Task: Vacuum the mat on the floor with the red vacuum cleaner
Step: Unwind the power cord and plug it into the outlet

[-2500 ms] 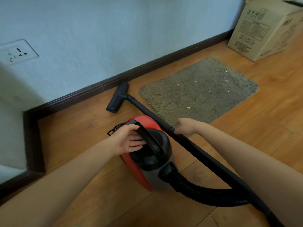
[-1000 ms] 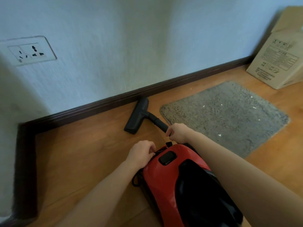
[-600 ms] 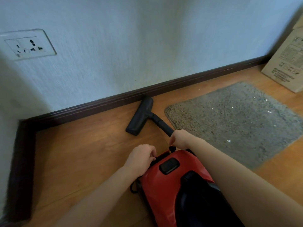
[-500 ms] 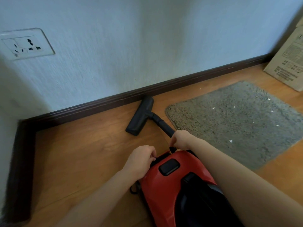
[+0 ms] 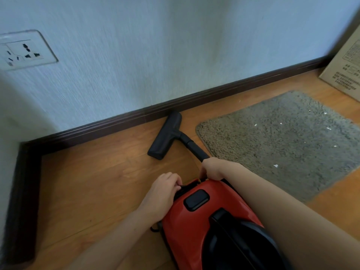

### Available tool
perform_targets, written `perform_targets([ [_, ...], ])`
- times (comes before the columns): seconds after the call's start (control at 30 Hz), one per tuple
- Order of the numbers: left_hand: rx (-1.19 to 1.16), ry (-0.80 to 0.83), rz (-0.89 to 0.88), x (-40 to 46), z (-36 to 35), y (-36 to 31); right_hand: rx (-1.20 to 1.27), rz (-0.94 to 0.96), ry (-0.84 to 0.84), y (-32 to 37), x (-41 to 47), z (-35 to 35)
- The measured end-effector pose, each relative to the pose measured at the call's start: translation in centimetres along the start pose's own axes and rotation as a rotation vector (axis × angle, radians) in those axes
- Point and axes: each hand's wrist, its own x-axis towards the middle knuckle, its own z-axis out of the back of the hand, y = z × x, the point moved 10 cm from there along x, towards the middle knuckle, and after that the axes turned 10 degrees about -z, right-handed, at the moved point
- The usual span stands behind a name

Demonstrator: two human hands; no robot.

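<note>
Reaching at the red vacuum cleaner (image 5: 196, 227) front | your left hand (image 5: 165, 189) and right hand (image 5: 211, 169) curled there, holds hidden | likely freeing its cord | mat (image 5: 282, 141) at 2 o'clock, unvacuumed.

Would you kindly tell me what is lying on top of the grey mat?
Small white scraps lie scattered on the mat; the right forearm covers its near corner.

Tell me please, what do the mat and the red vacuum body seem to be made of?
The mat: apparently a shaggy grey-brown textile; its loose, tufted pile shows, with white scraps lying on it. The red vacuum body: probably moulded plastic, smooth and slightly glossy, with soft reflections and a black inset button.
</note>
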Motion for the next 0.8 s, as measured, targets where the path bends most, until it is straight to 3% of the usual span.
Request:
perform_targets([
  [0.13,-0.019,-0.039,0.005,-0.3,0.0,0.1,-0.054,-0.010,0.060,0.4,-0.1,-0.3],
  [0.4,-0.066,-0.094,0.053,-1.0,0.2,1.0,-0.395,-0.131,0.203,1.0,0.6,-1.7],
  [0.67,-0.127,-0.131,0.092,-1.6,0.3,1.1,-0.575,-0.072,0.008,3.2,0.2,0.0],
  [0.8,-0.147,-0.113,0.100,-1.5,0.4,1.3,-0.553,0.051,-0.155,4.3,-0.3,1.5],
])
